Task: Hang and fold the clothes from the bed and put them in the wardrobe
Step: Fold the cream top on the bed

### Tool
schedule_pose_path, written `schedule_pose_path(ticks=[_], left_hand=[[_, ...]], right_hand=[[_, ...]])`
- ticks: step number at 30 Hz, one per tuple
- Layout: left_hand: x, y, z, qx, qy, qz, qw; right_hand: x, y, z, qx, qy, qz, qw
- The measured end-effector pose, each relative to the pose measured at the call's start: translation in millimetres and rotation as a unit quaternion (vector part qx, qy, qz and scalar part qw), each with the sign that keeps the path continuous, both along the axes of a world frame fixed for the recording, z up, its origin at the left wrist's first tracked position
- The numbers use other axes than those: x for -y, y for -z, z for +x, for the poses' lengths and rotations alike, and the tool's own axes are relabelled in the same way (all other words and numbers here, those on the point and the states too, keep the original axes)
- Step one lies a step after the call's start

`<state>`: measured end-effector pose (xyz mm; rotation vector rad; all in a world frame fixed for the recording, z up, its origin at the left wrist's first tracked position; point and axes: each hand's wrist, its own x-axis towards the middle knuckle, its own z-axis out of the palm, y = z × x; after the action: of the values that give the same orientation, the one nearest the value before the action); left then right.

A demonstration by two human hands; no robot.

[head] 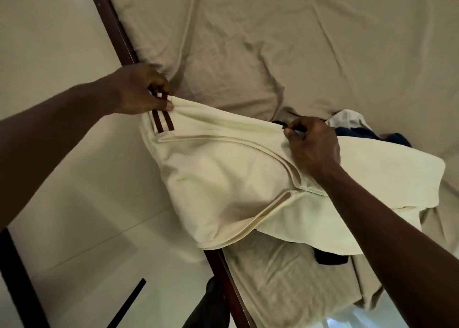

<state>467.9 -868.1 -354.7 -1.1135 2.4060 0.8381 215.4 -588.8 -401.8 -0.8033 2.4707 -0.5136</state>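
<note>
We are holding one cream garment [223, 178] over the bed [273, 42], both hands pinching it: left hand [144, 91] at its brown-striped corner, right hand [313, 144] along its top edge.

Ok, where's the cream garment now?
The cream garment is mid-frame, head view, over the bed frame; left hand pinches its striped corner, right hand its top edge by blue clothes.

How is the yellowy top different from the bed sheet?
The cream garment has brown stripes; the bed sheet is plain tan. The left hand and right hand pinch the cream garment by its edge; no hand holds the bed sheet. Both are creased cloth.
</note>
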Motion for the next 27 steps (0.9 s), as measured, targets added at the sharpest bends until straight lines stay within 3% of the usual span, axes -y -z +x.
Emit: schedule_pose_path(ticks=[4, 6, 8, 10, 12, 14, 17, 20, 23, 25, 27], left_hand=[[-24, 14, 18, -0.079, -0.091, -0.109, 0.987], [-45, 27, 33, -0.131, -0.167, -0.142, 0.967], [-71, 40, 51, -0.186, -0.286, -0.129, 0.931], [-104, 48, 61, -0.239, -0.428, -0.052, 0.870], [-140, 55, 73, -0.255, -0.569, 0.100, 0.776], [-177, 59, 84, -0.216, -0.625, 0.266, 0.702], [-224, 67, 100, -0.155, -0.620, 0.390, 0.663], [-251, 70, 108, -0.139, -0.666, 0.441, 0.585], [-267, 66, 113, -0.191, -0.686, 0.459, 0.531], [-269, 61, 113, -0.194, -0.701, 0.423, 0.540], [-268, 52, 113, -0.168, -0.724, 0.359, 0.565]], right_hand=[[-1, 1, 26, -0.080, -0.034, -0.025, 0.996], [-6, -6, 41, -0.144, -0.117, -0.092, 0.978], [-14, -13, 61, -0.131, -0.255, -0.143, 0.947], [-25, -19, 76, -0.071, -0.390, -0.145, 0.907], [-36, -18, 92, -0.035, -0.513, -0.123, 0.849], [-48, -12, 103, -0.024, -0.609, -0.060, 0.791], [-64, -1, 111, -0.045, -0.667, 0.014, 0.743], [-73, 9, 112, -0.071, -0.669, -0.005, 0.740], [-76, 5, 113, -0.056, -0.636, -0.035, 0.769], [-76, -3, 111, -0.046, -0.600, -0.034, 0.798], [-78, -9, 107, -0.064, -0.590, -0.017, 0.804]])
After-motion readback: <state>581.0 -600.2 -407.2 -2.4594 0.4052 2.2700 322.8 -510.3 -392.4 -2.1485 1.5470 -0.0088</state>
